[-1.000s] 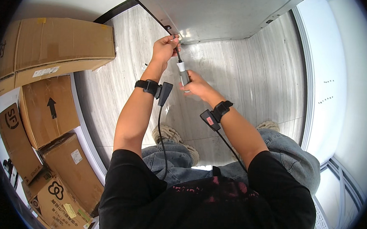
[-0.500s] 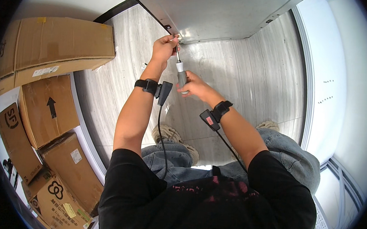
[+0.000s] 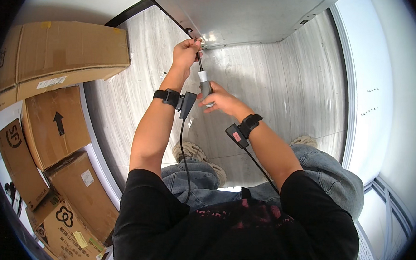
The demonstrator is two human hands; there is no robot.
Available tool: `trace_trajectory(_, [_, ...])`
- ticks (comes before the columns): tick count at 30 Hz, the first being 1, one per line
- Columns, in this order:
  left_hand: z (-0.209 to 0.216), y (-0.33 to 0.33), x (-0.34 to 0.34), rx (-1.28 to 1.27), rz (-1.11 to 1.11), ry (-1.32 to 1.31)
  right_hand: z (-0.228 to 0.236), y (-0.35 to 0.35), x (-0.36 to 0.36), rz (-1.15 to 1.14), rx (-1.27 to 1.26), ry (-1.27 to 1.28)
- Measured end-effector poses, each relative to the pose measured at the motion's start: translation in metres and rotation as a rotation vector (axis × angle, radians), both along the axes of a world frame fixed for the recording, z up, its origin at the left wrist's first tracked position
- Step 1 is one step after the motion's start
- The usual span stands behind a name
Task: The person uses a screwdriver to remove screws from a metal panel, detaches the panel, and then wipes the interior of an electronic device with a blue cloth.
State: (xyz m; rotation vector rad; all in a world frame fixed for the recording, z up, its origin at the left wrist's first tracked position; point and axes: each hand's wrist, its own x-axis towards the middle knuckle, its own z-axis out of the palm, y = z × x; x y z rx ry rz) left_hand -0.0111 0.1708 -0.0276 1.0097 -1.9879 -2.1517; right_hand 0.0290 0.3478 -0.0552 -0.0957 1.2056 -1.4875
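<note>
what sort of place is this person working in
Probably a storeroom or small workshop, though I can't be sure: brown cardboard boxes line the left side, a large metal panel stands ahead, and the right hand holds a screwdriver.

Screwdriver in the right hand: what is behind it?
Grey wood-look floor shows behind the screwdriver around its white collar. The right hand covers part of the handle; the left hand hides the shaft's far end, so what lies there cannot be seen.

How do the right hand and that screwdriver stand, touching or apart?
Touching: the head view plainly shows the right hand curled around the screwdriver at its grey end.
</note>
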Motion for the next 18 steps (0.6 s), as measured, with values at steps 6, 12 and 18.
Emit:
trace_trajectory(6, [0.000, 0.001, 0.002, 0.119, 0.017, 0.046, -0.012, 0.000, -0.002, 0.044, 0.088, 0.239])
trace_trajectory(12, [0.004, 0.006, 0.000, -0.051, 0.002, -0.011, -0.006, -0.001, 0.004, 0.049, 0.161, 0.323])
trace_trajectory(18, [0.002, 0.001, 0.002, 0.047, -0.021, 0.032, -0.016, 0.001, 0.002, -0.053, -0.015, 0.062])
